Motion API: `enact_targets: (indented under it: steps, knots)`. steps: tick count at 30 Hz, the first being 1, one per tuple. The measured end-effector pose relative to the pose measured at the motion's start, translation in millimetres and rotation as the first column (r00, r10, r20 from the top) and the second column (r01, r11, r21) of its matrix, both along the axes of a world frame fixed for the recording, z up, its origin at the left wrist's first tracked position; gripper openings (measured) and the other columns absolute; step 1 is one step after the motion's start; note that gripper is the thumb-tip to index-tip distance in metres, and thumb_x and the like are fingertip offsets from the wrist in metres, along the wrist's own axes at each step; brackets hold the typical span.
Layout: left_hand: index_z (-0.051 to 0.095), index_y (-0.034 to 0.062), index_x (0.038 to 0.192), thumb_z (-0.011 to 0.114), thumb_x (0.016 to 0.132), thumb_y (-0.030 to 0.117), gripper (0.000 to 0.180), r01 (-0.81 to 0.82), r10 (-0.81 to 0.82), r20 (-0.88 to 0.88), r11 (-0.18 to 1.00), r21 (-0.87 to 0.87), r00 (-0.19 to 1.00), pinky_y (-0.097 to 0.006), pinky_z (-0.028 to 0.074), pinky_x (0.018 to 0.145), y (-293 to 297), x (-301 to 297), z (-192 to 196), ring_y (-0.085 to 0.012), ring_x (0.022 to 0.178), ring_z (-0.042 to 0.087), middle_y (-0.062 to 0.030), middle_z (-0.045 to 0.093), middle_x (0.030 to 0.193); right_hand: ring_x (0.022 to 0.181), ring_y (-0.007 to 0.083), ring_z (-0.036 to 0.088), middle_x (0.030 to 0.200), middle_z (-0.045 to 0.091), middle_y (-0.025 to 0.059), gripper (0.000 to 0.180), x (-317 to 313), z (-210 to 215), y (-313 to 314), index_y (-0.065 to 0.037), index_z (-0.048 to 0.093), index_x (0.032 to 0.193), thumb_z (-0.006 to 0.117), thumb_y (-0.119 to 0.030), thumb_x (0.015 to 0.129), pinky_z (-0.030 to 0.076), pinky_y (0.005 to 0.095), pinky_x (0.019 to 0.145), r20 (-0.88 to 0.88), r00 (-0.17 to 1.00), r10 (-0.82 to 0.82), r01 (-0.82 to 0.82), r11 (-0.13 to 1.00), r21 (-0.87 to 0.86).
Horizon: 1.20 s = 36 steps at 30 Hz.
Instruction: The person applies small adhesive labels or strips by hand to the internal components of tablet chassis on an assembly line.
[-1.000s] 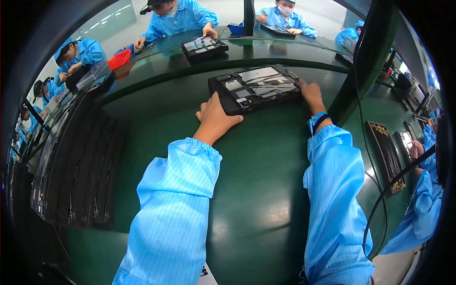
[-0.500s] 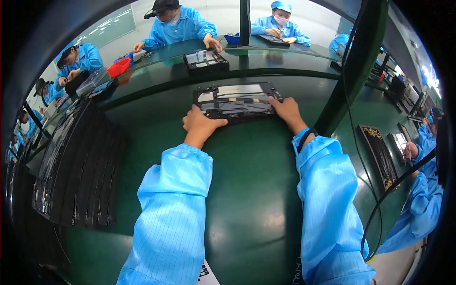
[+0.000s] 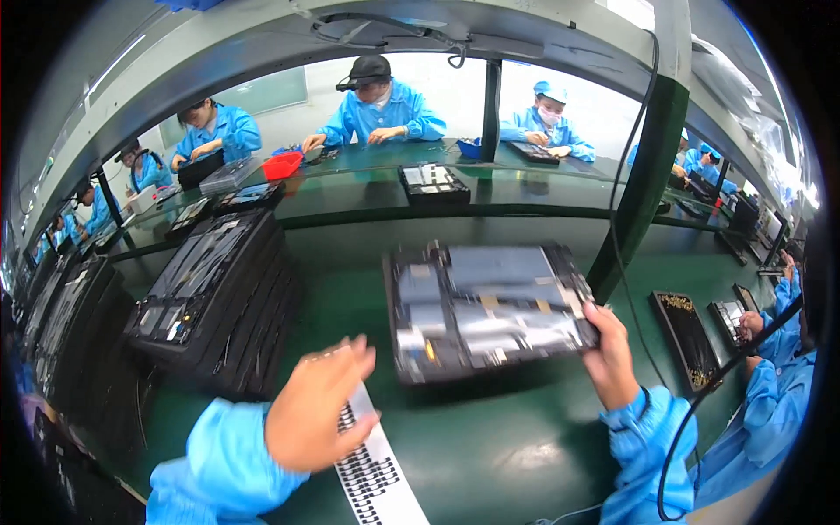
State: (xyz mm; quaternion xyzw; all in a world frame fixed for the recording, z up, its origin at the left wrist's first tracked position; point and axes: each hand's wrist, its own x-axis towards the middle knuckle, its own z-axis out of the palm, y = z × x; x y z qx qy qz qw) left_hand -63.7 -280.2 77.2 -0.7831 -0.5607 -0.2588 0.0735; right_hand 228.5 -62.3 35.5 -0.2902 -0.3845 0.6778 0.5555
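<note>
My right hand grips the right edge of a black tray in which an opened tablet-like device lies, with silver-grey battery panels and flat cables showing. The tray is slightly blurred and looks tilted, its near edge seemingly raised off the green bench. My left hand is apart from it, fingers and thumb spread, with nothing visible in it. Under that hand lies a white sheet with rows of small black stickers, partly covered by the hand; whether the fingers touch it I cannot tell.
At left stand tall stacks of similar black trays. A green post with a hanging black cable rises at right, beside a long black tray of small gold pieces. Across the raised ledge, co-workers sit near another tray and a red bin.
My left hand has let go of the tray and moved nearer, over the sticker sheet. My right hand still holds the tray, now closer to me. The view has tipped up and turned left.
</note>
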Motion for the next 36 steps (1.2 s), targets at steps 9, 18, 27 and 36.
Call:
enact_targets:
  steps: [9, 18, 27, 36]
  knots:
    - [0.038, -0.0014, 0.123, 0.063, 0.074, 0.034, 0.065, 0.082, -0.062, 0.063, 0.915, -0.395, 0.996, -0.048, 0.021, 0.102, -51, -19, -59, -0.036, 0.126, 0.026, -0.0204, 0.031, 0.133, 0.085, 0.0269, 0.05, 0.09, 0.055, 0.0129, 0.019, 39, -12, -90, -0.001, 0.052, 0.09, 0.061, -0.006, 0.074, 0.042, 0.0343, 0.075, 0.618, 0.216, -0.756, -0.345, 0.533, 0.772]
    - [0.062, 0.0017, 0.091, 0.07, 0.065, 0.018, 0.031, 0.269, -0.253, 0.135, 0.955, -0.122, 0.958, -0.04, 0.04, 0.082, -40, -7, -59, -0.0276, 0.094, 0.054, -0.0114, 0.059, 0.101, 0.076, 0.026, 0.05, 0.079, 0.054, 0.01, 0.015, -71, 25, -181, -0.003, 0.06, 0.076, 0.067, -0.006, 0.064, 0.04, 0.0339, 0.071, 0.806, 0.446, -0.389, -0.751, 0.327, 0.574]
    - [0.063, 0.0033, 0.084, 0.07, 0.059, 0.018, 0.03, 0.199, -0.202, 0.092, 0.979, 0.042, 0.975, -0.035, 0.042, 0.073, -41, 2, -66, -0.0231, 0.086, 0.055, -0.0072, 0.061, 0.09, 0.104, 0.0325, 0.045, 0.103, 0.053, 0.0181, 0.007, -128, -12, -202, 0.002, 0.055, 0.058, 0.059, -0.004, 0.058, 0.027, 0.0507, 0.087, 0.622, 0.343, -0.704, -0.708, 0.241, 0.663]
    - [0.063, 0.0035, 0.079, 0.071, 0.054, 0.012, 0.028, 0.165, -0.166, 0.087, 0.986, 0.014, 0.982, -0.035, 0.043, 0.072, -37, 4, -59, -0.0241, 0.084, 0.055, -0.0073, 0.06, 0.087, 0.095, 0.032, 0.045, 0.094, 0.052, 0.0176, 0.013, -141, -19, -193, 0.004, 0.057, 0.06, 0.056, -0.007, 0.054, 0.029, 0.0446, 0.08, 0.702, 0.426, -0.571, -0.618, 0.383, 0.687]
